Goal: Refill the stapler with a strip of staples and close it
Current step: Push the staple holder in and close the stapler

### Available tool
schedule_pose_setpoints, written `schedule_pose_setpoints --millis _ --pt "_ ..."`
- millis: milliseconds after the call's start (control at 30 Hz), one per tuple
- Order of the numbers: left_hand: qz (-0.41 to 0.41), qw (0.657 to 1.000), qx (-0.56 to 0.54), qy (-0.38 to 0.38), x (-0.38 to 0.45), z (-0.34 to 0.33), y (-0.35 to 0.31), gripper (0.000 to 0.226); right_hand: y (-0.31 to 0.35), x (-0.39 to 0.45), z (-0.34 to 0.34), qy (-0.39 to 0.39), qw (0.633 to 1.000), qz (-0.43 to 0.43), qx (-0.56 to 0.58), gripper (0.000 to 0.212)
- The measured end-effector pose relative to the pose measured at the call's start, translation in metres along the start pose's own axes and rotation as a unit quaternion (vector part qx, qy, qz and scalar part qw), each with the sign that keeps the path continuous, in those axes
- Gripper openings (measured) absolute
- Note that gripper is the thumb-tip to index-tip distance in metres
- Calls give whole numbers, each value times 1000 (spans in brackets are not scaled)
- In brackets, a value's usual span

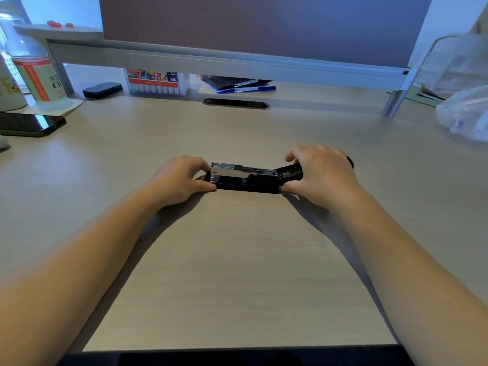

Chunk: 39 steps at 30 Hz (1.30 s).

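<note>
Both grips bear on the stapler (pixel 244 178), one at each end. On the left, the left hand (pixel 179 179) pinches the front end of it narrowly: the thumb lies along the near edge of the black base and the fingertips touch the far side by the nose of the metal staple channel (pixel 237 169). The stapler lies flat on the table (pixel 237 260), lengthwise from left to right, between the two hands and well forward of the near edge. Its channel faces up and shows bare; whether a strip of staples sits in it cannot be told from here, and no loose strip is in view on the table.

To the right, the right hand (pixel 320 174) curls over the black top cover (pixel 289 171), which is swung back past the hinge, with the thumb low against the rear of the base.

Risks, as I judge them: if the cover is swung shut while the left fingertips rest by the nose, they may be nipped. If the left pinch slackens, the base may skid on the smooth table. A strip seated crooked would jam the cover.
</note>
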State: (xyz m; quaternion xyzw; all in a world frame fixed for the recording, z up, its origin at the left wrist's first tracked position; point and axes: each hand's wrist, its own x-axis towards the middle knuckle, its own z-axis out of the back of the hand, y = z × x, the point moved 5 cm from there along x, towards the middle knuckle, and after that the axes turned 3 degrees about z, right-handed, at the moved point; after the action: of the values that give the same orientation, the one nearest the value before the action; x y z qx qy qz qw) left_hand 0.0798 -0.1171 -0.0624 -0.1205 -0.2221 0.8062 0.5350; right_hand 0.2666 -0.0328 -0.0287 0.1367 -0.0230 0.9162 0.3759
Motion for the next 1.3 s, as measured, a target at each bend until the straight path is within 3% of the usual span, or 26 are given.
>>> schedule_pose_setpoints --millis 167,333,433,533,633,700,767,900,1167,1300 --pt "5 1000 -26 3 -3 2 -1 35 -21 -5 10 -12 997 -61 -35 41" --pt "5 999 -37 0 -3 1 0 35 -34 -6 14 0 976 -81 202 46" --pt "2 999 -39 -1 -2 1 0 34 -44 -7 24 -50 949 -70 302 46" --pt "5 999 -38 -5 -1 1 1 34 -49 -7 23 -100 903 -79 411 49" --pt "10 999 -33 -9 -1 1 0 35 -44 -2 17 -139 831 -95 530 49" --pt "12 1000 -27 -11 -2 0 -1 35 -37 4 11 -132 777 -97 608 43" --pt "11 1000 -19 -12 -2 -1 -2 36 -26 9 7 -101 754 -89 643 32" --pt "2 1000 -11 -8 0 -4 -6 37 1 18 3 -64 808 -50 583 20" --pt "-2 1000 -22 -18 4 -8 -4 36 35 28 -7 -20 897 17 441 37" --pt "-4 999 -28 -25 6 -8 -2 35 45 29 -14 6 920 36 391 40"
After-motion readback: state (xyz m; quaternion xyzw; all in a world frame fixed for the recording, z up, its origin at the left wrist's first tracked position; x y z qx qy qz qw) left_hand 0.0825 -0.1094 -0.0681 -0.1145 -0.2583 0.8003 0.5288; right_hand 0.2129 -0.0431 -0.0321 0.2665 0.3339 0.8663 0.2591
